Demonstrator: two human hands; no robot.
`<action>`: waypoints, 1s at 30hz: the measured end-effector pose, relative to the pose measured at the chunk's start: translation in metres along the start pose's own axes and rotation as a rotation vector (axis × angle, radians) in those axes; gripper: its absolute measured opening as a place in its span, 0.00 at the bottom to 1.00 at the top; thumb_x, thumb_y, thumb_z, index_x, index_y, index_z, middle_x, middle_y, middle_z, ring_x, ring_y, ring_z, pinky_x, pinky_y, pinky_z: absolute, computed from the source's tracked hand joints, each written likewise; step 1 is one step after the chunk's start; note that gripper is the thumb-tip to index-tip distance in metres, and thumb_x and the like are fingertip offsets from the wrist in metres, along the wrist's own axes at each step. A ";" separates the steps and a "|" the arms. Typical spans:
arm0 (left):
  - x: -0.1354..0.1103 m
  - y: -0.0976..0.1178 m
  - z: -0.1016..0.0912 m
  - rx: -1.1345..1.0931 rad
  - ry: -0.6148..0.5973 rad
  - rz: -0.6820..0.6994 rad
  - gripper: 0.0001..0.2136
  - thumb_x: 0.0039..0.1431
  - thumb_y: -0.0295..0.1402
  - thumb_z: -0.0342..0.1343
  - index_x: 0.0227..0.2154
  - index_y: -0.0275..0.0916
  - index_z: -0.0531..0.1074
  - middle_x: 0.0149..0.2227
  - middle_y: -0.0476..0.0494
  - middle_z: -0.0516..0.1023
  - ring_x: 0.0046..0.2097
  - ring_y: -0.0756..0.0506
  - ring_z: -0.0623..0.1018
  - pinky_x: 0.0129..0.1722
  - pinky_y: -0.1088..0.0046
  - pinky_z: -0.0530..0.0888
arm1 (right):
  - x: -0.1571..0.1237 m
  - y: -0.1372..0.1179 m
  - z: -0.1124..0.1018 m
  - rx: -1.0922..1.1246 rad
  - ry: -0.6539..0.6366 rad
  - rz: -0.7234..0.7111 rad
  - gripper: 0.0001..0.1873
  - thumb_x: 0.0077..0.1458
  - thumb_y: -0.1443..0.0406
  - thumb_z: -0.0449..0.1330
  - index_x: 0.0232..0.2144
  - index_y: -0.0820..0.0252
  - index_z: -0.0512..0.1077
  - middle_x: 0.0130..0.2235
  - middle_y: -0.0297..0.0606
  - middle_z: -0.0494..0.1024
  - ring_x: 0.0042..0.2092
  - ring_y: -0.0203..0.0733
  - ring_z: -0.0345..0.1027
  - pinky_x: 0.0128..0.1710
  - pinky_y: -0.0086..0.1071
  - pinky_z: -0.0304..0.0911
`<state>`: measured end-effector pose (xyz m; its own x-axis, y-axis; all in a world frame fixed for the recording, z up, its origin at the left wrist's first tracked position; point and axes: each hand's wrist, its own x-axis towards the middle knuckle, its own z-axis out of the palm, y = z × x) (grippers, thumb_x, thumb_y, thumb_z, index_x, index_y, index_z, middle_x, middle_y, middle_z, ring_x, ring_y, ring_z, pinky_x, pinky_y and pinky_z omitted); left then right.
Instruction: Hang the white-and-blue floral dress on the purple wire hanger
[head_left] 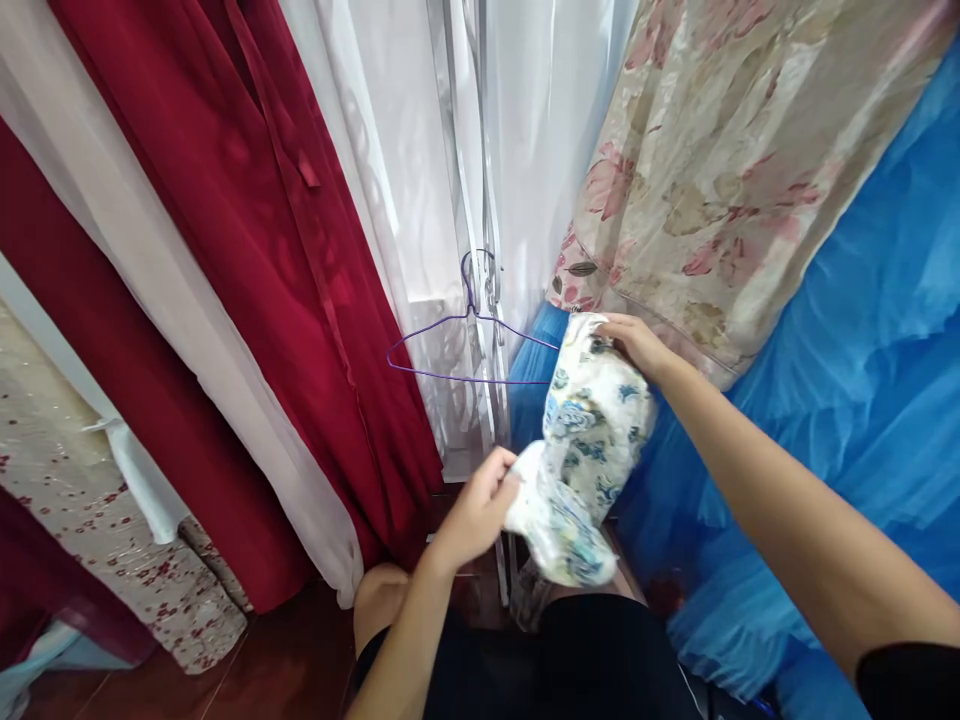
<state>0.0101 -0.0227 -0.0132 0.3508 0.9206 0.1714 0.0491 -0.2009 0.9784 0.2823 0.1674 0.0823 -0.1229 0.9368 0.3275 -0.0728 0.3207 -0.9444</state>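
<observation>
A white garment with blue and green print (592,430) hangs between my two hands, its lower part blurred. My right hand (634,340) grips its upper edge, close to the right end of a purple wire hanger (469,378). With thumb and fingers pinched, my left hand (480,500) holds the garment's white lower left corner. The hanger hooks onto a white metal rack (491,340). Its right end passes out of sight at the cloth; I cannot tell whether it is inside or behind.
Long dark red cloth (300,300) and pale cloth (187,300) hang on the left. A beige floral dress (712,190) and blue tulle (847,400) hang at the right. White sheer fabric (397,150) is behind the rack. Below is a dark red tiled floor (277,660).
</observation>
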 end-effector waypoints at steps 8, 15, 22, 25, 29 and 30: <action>-0.007 0.041 -0.101 0.245 0.022 -0.048 0.13 0.67 0.45 0.51 0.40 0.40 0.67 0.28 0.52 0.66 0.28 0.51 0.65 0.27 0.76 0.60 | 0.009 -0.001 0.057 0.122 -0.378 0.177 0.18 0.39 0.62 0.72 0.35 0.59 0.76 0.29 0.34 0.80 0.28 0.38 0.72 0.29 0.29 0.65; -0.034 0.028 -0.164 0.292 -0.266 -0.275 0.16 0.60 0.46 0.60 0.42 0.39 0.74 0.38 0.44 0.79 0.38 0.45 0.77 0.37 0.72 0.70 | -0.003 -0.017 0.046 0.128 -0.401 0.326 0.15 0.40 0.63 0.73 0.32 0.62 0.78 0.28 0.41 0.82 0.25 0.41 0.73 0.24 0.31 0.66; 0.005 0.045 -0.224 0.955 0.201 0.009 0.10 0.56 0.35 0.59 0.40 0.43 0.76 0.44 0.41 0.80 0.49 0.36 0.74 0.51 0.59 0.70 | 0.015 -0.033 0.038 0.001 -0.383 0.319 0.13 0.36 0.66 0.75 0.27 0.61 0.78 0.28 0.44 0.82 0.27 0.46 0.75 0.23 0.33 0.68; 0.034 0.066 -0.237 1.173 0.497 0.152 0.10 0.55 0.28 0.53 0.40 0.42 0.72 0.47 0.39 0.77 0.50 0.35 0.72 0.52 0.56 0.67 | 0.017 -0.035 0.040 0.010 -0.384 0.347 0.15 0.36 0.66 0.75 0.31 0.63 0.80 0.32 0.46 0.84 0.29 0.47 0.77 0.26 0.34 0.71; 0.068 0.086 -0.227 0.873 0.496 0.336 0.09 0.58 0.28 0.51 0.43 0.41 0.67 0.47 0.40 0.75 0.44 0.44 0.74 0.47 0.66 0.70 | 0.008 -0.026 0.041 0.077 -0.408 0.388 0.16 0.39 0.64 0.74 0.33 0.64 0.80 0.32 0.46 0.84 0.30 0.47 0.77 0.28 0.34 0.72; 0.073 0.088 -0.221 0.784 0.482 0.352 0.11 0.59 0.30 0.52 0.45 0.41 0.66 0.49 0.40 0.74 0.41 0.46 0.74 0.44 0.69 0.71 | 0.003 -0.021 0.040 0.079 -0.414 0.381 0.17 0.40 0.63 0.74 0.34 0.63 0.80 0.33 0.46 0.84 0.31 0.47 0.77 0.29 0.34 0.72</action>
<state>-0.1664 0.1007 0.1107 0.0536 0.7686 0.6374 0.6828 -0.4941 0.5383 0.2437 0.1582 0.1042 -0.5320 0.8459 -0.0371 -0.0194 -0.0560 -0.9982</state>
